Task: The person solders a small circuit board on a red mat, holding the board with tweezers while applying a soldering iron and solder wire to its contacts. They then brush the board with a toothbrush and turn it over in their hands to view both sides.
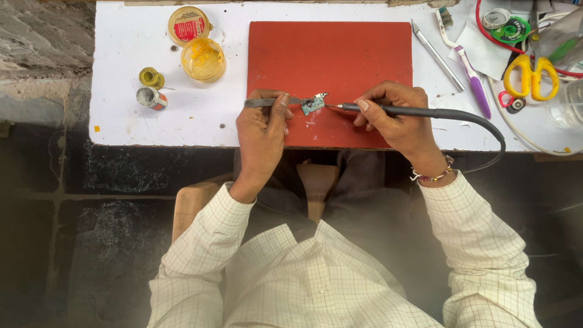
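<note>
Head view: a small green circuit board (313, 105) sits just below the middle of the frame, on the lower edge of a red mat (331, 61) that lies on a white bench (121, 115). The board looks light, thin and stiff, with tiny parts on its face that would likely be fragile; it is best held by its edge, and that is where the tweezers (273, 102) meet it, coming in from the left. The left hand (261, 130) is closed around the tweezers, thumb and fingers pinching the flat metal arms, with the tips at the board's left side. The right hand (398, 115) is closed in a pen grip on a dark soldering iron (388, 110), whose fine tip points left and touches or nearly touches the board's right edge; which of the two I cannot tell. So the board lies between the two hands, just beside both, the left hand below and left of it, the right hand to its right. The iron's cable (486, 124) curves off to the right and down over the bench edge.

At upper left stand an open yellow tub of paste (203, 59), its lid (189, 25) and two small spools (151, 88). At upper right lie yellow scissors (531, 74), a purple toothbrush (477, 85) and a metal-handled craft knife (436, 54).
</note>
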